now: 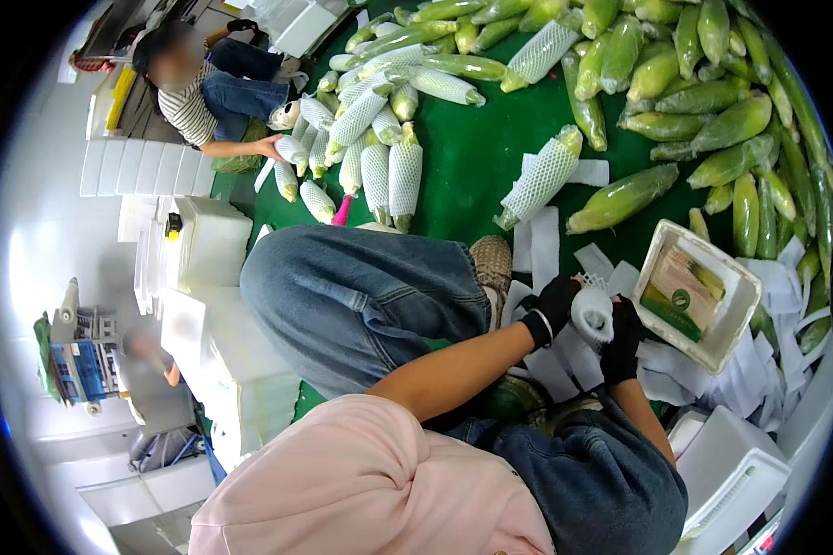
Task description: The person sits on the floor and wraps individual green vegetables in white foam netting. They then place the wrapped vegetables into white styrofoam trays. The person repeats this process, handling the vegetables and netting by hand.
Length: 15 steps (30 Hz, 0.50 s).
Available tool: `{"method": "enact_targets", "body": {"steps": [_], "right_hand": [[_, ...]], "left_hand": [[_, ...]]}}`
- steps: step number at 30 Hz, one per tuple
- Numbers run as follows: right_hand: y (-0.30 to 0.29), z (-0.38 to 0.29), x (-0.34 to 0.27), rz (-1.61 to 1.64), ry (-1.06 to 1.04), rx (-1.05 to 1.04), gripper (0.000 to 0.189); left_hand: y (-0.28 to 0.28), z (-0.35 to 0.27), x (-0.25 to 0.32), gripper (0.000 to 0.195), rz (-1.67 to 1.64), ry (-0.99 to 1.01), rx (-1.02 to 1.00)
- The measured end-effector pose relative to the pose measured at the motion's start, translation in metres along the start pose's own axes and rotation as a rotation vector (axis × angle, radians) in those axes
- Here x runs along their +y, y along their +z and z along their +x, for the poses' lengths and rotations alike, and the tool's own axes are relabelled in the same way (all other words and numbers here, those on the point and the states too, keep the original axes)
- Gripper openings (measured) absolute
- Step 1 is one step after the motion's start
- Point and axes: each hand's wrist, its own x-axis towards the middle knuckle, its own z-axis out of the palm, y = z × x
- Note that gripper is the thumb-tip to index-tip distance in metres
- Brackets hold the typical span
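Between my hands is a white foam mesh sleeve (592,313), bunched up with its round opening towards me. My left hand (554,305), in a black fingerless glove, grips its left side. My right hand (622,340), gloved the same way, holds its right side. Beyond them, a corn cob in a foam net (540,178) lies across white foam strips on the green floor. To its right lies a film-wrapped corn cob in green husk (623,198). Close to my right hand, a white foam box (734,347) holds a stack of printed cards or labels (680,291).
Wrapped corn (701,114) is heaped along the far right. Netted cobs (361,118) lie at the upper left, where another person (187,104) sits touching one. White foam boxes (215,243) stand at left. White strips (756,368) and a white plastic container (732,479) are at right.
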Motion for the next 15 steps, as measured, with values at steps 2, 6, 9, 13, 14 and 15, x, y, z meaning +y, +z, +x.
{"method": "enact_targets", "body": {"steps": [2, 6, 9, 13, 14, 15], "right_hand": [[0.011, 0.003, 0.021, 0.015, 0.144, 0.027, 0.026], [0.022, 0.007, 0.062, -0.304, 0.044, 0.06, 0.027], [0.011, 0.002, 0.046, -0.15, 0.138, 0.018, 0.026], [-0.027, 0.01, -0.076, -0.124, -0.104, -0.077, 0.06], [-0.034, 0.021, -0.107, -0.311, -0.363, -0.107, 0.075], [-0.033, 0.023, -0.109, -0.322, -0.369, -0.105, 0.076]], "left_hand": [[-0.008, 0.01, -0.01, 0.019, -0.246, -0.209, -0.181], [-0.009, 0.009, -0.017, 0.028, -0.982, -0.427, -0.457], [-0.02, 0.014, -0.031, 0.031, -0.74, -0.45, -0.366], [-0.047, 0.054, -0.009, 0.032, -1.196, -0.857, -0.29], [-0.057, 0.062, 0.0, 0.032, -1.15, -0.822, -0.273], [-0.058, 0.082, 0.009, 0.03, -0.928, -0.665, -0.344]]}}
